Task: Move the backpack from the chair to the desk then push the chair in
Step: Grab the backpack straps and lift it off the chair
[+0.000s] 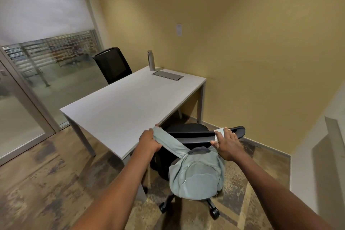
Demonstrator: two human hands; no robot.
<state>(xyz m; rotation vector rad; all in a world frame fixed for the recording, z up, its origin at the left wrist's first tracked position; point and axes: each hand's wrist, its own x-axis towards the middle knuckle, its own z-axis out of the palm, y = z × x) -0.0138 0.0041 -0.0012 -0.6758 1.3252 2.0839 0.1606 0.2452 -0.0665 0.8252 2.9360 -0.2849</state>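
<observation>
A pale grey-green backpack hangs behind the backrest of a black wheeled office chair, its straps looped over the top of the backrest. My left hand is closed on the left shoulder strap, pulling it up and to the left near the desk's front corner. My right hand grips the right strap where it crosses the top of the backrest. The white desk stands just beyond the chair, whose seat is partly under the desk edge.
A metal water bottle and a grey cable hatch sit at the desk's far end. A second black chair stands behind the desk. A glass wall and door run along the left; yellow walls close in behind and to the right.
</observation>
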